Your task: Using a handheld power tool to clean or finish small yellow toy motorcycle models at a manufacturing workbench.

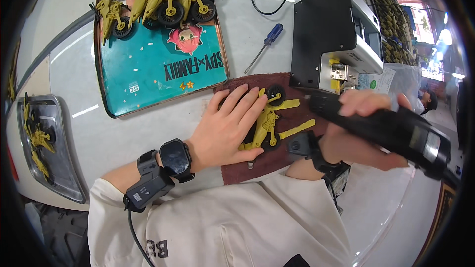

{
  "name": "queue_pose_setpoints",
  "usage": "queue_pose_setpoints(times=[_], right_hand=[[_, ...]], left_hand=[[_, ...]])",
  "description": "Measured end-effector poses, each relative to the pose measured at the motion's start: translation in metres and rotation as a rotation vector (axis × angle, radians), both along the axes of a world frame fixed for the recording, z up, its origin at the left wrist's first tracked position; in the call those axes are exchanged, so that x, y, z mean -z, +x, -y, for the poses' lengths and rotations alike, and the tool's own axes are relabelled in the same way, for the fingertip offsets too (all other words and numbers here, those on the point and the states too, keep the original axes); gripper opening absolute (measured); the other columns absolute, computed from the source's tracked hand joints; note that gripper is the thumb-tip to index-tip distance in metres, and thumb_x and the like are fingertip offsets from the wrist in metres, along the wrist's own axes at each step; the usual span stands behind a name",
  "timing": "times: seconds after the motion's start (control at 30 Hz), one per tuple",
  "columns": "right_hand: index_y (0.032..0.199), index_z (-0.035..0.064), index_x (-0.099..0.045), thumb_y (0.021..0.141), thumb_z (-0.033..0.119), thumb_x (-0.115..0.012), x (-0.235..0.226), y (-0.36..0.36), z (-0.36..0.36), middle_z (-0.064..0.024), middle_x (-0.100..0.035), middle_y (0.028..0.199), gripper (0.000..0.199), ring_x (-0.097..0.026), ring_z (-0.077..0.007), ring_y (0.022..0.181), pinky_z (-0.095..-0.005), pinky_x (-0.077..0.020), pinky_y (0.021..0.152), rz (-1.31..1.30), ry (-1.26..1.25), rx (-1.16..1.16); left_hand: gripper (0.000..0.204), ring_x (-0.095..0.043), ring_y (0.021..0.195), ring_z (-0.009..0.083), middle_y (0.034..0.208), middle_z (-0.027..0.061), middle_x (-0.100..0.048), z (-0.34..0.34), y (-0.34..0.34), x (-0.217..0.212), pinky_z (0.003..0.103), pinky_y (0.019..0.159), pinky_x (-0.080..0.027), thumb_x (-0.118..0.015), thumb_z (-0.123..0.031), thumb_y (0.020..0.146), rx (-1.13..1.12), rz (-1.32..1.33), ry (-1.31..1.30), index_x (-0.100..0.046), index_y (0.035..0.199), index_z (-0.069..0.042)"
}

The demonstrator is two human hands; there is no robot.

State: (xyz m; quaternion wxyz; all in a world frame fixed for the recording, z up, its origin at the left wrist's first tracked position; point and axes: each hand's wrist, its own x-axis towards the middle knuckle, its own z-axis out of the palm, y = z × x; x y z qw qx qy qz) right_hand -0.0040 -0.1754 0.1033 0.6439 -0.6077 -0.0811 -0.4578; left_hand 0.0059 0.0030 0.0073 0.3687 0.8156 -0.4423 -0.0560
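Observation:
A yellow toy motorcycle (267,122) with black wheels lies on its side on a maroon cloth (247,171). My left hand (225,123) rests flat over its left part, fingers stretched out and slightly spread, hiding some of it. Two yellow strips, one of them a long strip (297,128), stick out to the toy's right. Off to the right, my right hand (363,133) is wrapped round a black corded electric screwdriver (391,127). The tool is held raised and slanting, its narrower end toward the toy. Its bit cannot be made out.
Several yellow toy motorcycles (166,0) are piled on a teal tray (143,81) at the back left. A metal tray (64,158) at far left holds more yellow parts. A blue-handled screwdriver (267,44) lies beside a black and silver machine (324,34). A person (426,100) sits in the right background.

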Motion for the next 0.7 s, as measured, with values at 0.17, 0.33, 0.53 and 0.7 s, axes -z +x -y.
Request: queue_pose_setpoints(times=[0.17,0.33,0.53,0.7], right_hand=[[0.117,-0.0019,-0.037,0.07,0.085,-0.023,-0.038,-0.015,0.046,-0.0111,-0.051,0.059,0.1,-0.048,-0.02,0.044,-0.0335,-0.043,0.046,0.065,-0.125,0.315],[0.109,0.0026,-0.039,0.066,0.089,-0.024,-0.037,0.0,0.058,-0.007,-0.052,0.058,0.098,-0.046,-0.017,0.044,-0.0286,-0.0417,0.046,-0.122,-0.211,0.589],[0.115,0.0023,-0.039,0.069,0.084,-0.035,-0.023,-0.02,0.053,-0.0107,-0.052,0.06,0.094,-0.048,-0.0189,0.042,-0.0312,-0.0415,0.043,-0.147,-0.011,0.062],[0.122,-0.0027,-0.033,0.073,0.079,-0.039,-0.008,-0.032,0.012,-0.0151,-0.052,0.065,0.095,-0.049,-0.0241,0.045,-0.0371,-0.0434,0.045,0.019,0.005,-0.114]], left_hand=[[0.086,-0.038,0.121,0.0323,0.132,0.0155,-0.042,0.001,-0.002,0.0,0.044,0.099,-0.026,-0.068,-0.048,0.064,0.001,-0.014,0.003,-0.039,0.13,-0.002],[0.087,-0.037,0.121,0.0328,0.133,0.0159,-0.04,0.003,-0.002,-0.001,0.045,0.099,-0.026,-0.069,-0.047,0.063,0.014,-0.01,-0.002,-0.038,0.131,-0.002],[0.089,-0.035,0.122,0.0339,0.134,0.0161,-0.039,0.002,-0.004,0.002,0.046,0.099,-0.024,-0.069,-0.048,0.064,0.011,-0.001,0.027,-0.036,0.132,-0.002],[0.089,-0.035,0.122,0.0339,0.134,0.0161,-0.039,0.004,0.0,0.0,0.047,0.099,-0.024,-0.069,-0.049,0.064,0.033,0.015,0.006,-0.036,0.132,-0.002]])
